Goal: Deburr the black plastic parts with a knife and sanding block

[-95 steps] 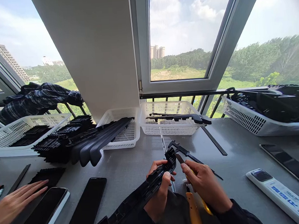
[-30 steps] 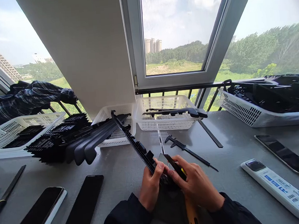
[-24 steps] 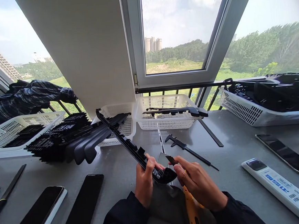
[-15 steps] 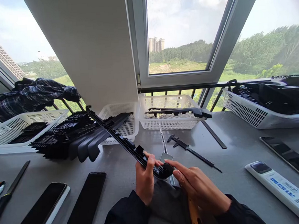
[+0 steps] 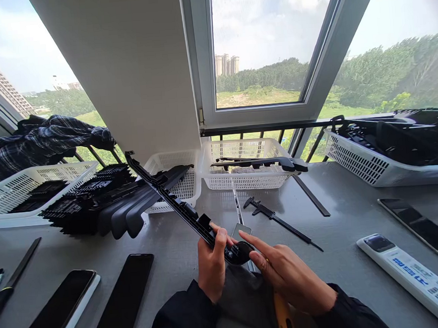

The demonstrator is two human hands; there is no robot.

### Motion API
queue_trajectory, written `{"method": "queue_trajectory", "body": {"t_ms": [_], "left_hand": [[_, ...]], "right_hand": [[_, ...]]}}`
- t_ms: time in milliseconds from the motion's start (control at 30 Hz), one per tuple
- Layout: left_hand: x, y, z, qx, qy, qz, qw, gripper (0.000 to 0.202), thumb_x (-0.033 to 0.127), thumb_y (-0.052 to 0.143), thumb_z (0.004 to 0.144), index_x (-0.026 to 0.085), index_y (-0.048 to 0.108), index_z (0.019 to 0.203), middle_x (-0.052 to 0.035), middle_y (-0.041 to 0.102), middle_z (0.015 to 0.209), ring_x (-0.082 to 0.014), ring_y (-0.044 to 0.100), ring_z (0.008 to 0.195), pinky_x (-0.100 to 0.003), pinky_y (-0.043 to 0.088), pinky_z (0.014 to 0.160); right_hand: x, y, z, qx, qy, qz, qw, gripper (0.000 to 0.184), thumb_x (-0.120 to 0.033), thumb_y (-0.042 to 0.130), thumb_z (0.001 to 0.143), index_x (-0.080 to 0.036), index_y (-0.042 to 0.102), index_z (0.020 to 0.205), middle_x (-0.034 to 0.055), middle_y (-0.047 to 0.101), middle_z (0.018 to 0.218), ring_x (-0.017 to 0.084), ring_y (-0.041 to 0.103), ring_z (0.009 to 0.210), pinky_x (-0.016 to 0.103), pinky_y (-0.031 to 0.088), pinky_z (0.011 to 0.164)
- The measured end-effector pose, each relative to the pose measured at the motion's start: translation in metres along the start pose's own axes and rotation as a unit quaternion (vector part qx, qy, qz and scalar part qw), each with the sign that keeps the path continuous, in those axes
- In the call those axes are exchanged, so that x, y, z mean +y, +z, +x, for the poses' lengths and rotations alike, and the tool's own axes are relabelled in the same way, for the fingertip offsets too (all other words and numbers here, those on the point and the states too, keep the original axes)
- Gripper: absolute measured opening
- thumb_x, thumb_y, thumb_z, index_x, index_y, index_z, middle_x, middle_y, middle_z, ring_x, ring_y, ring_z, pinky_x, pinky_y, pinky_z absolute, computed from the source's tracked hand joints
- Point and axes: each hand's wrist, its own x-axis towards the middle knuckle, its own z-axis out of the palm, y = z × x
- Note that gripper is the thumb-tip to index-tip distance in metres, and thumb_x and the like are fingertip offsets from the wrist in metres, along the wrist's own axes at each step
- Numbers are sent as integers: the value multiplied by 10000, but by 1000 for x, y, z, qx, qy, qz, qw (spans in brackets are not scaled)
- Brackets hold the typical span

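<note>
A long black plastic trim strip (image 5: 182,207) with clips and ribs along its inner side slants from upper left toward me. My left hand (image 5: 212,265) is closed around it near its lower, rounded end. At that rounded end my right hand (image 5: 288,272) has its index finger and thumb against the edge; the other fingers are curled and partly hidden. Below the right hand shows an orange-handled tool (image 5: 283,318), its upper part covered, and I cannot tell whether the hand touches it. Dark grey cloth (image 5: 243,301) lies under the hands.
A black caliper (image 5: 280,222) and a flat dark strip (image 5: 311,195) lie beyond my right hand. White baskets (image 5: 243,183) with black parts line the back. Stacked black trim pieces (image 5: 112,208) stand left. Phones (image 5: 120,303) and a white labelled device (image 5: 413,275) flank me.
My right index finger has lifted slightly and straightened at the strip's rounded end, which has tilted a little. The left hand keeps its hold. The whole view has shifted slightly.
</note>
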Motion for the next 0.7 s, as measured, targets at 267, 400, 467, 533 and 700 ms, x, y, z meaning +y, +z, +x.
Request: {"method": "queue_trajectory", "body": {"t_ms": [267, 400, 467, 533, 700], "left_hand": [[4, 1, -1, 9, -8, 9, 1000, 396, 497, 623, 936, 231, 553, 651, -6, 611, 673, -209, 657, 711, -330, 518, 794], [5, 0, -1, 11, 0, 20, 1000, 403, 498, 611, 939, 235, 550, 640, -10, 612, 672, -214, 658, 721, -331, 512, 802], [4, -1, -2, 8, 12, 21, 1000, 419, 510, 575, 960, 237, 557, 642, -13, 615, 666, -213, 646, 712, -327, 501, 782], [2, -1, -2, 2, 24, 21, 999, 433, 504, 537, 985, 239, 562, 644, -14, 610, 662, -208, 627, 701, -323, 488, 765], [-2, -3, -3, -13, 37, 19, 999, 431, 473, 502, 1006, 243, 572, 648, -18, 619, 654, -212, 615, 697, -331, 466, 757]], "right_hand": [[-2, -1, 0, -27, 16, -21, 999, 681, -539, 223, 1143, -147, 531, 1607, -3, 604, 646, 205, 548, 586, 311, 302, 617], [-3, -2, -1, -27, 15, -3, 1000, 614, -525, 241, 1149, -181, 584, 1525, 6, 651, 712, 217, 604, 657, 312, 334, 653], [-2, -1, -1, -24, -2, 4, 1000, 547, -506, 241, 1158, -222, 690, 1288, -3, 644, 718, 202, 587, 652, 313, 320, 656], [0, 0, -1, -17, -14, -10, 1000, 532, -500, 240, 1165, -242, 666, 977, -17, 601, 684, 185, 538, 617, 319, 283, 642], [4, 4, 1, -6, -13, -40, 999, 499, -498, 241, 1167, -256, 440, 779, -42, 467, 617, 169, 455, 573, 332, 224, 630]]}}
